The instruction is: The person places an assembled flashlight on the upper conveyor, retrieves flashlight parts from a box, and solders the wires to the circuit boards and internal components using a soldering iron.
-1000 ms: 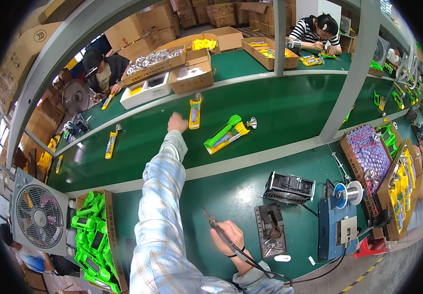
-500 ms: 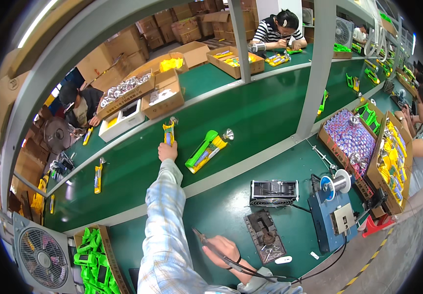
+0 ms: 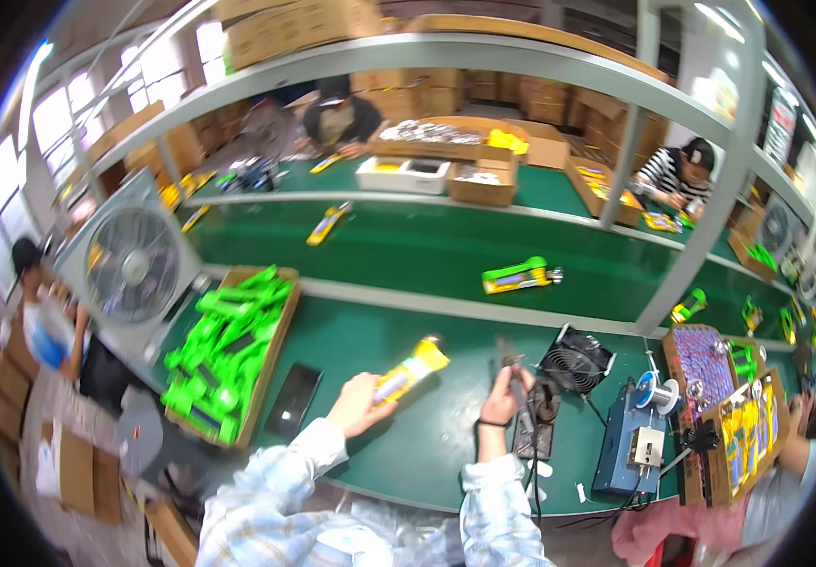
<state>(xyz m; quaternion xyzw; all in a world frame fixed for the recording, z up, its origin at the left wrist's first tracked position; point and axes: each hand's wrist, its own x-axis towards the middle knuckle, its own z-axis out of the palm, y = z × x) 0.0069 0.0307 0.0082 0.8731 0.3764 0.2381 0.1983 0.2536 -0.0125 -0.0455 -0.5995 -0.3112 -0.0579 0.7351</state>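
My left hand (image 3: pixel 359 404) is closed around the lower end of a yellow flashlight body (image 3: pixel 414 370), held tilted above the green bench. In my right hand (image 3: pixel 498 404) is a soldering iron (image 3: pixel 524 404) with a dark cord trailing toward me; its front end is blurred. That hand is beside the dark tool tray (image 3: pixel 534 439), left of the small black fan (image 3: pixel 576 361). Beyond, on the green conveyor, lies a yellow flashlight body with a green handle (image 3: pixel 521 274). Another yellow flashlight body (image 3: pixel 329 225) lies farther left.
A box of green plastic housings (image 3: pixel 229 354) and a black phone (image 3: pixel 293 399) are at left. At right stand a blue soldering station (image 3: pixel 620 452), a solder spool (image 3: pixel 655 392) and a box of yellow parts (image 3: pixel 750 439). A grey frame post (image 3: pixel 696 255) rises beyond. Co-workers sit across the conveyor.
My left hand has drawn back from the conveyor to the bench, bringing a yellow flashlight body. My right hand still holds the iron, now pointing away from me. The view has swung left.
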